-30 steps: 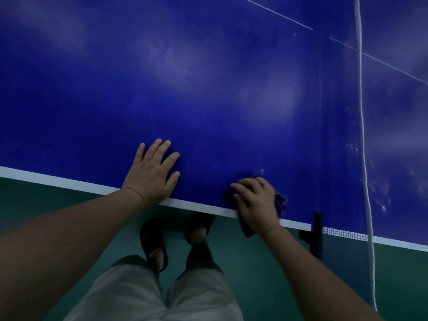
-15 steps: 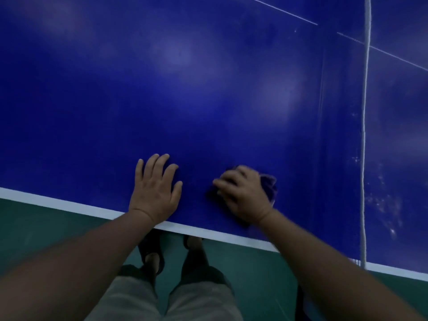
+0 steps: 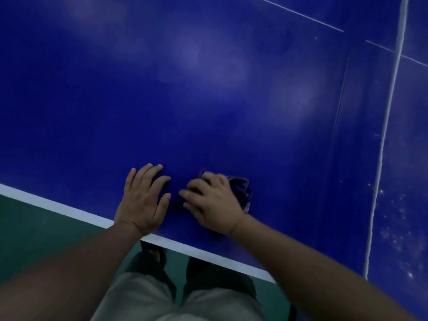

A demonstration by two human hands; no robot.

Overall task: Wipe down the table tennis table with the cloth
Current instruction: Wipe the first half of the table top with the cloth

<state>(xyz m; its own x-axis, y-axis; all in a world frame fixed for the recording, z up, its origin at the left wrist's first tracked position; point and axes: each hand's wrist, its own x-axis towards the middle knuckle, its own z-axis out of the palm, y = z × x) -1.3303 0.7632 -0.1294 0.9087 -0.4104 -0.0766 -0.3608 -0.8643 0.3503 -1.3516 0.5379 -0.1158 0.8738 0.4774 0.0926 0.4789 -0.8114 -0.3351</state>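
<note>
since a second earlier the right grip (image 3: pixel 215 205) had slid the cloth (image 3: pixel 240 188) off the near edge of the tabletop (image 3: pixel 208 89) and a little inward, while the left grip (image 3: pixel 143 200) had stayed put. the right grip's fingers curled over the bunched cloth and pressed it down just inside the near edge, likely to scrub with some weight. the left grip lay flat with fingers spread just beside it, holding nothing, probably bracing the lean. counted: one cloth, two grips, one net (image 3: pixel 382 147) crossing the tabletop well to the right, one white edge stripe (image 3: pixel 69 210).
</note>
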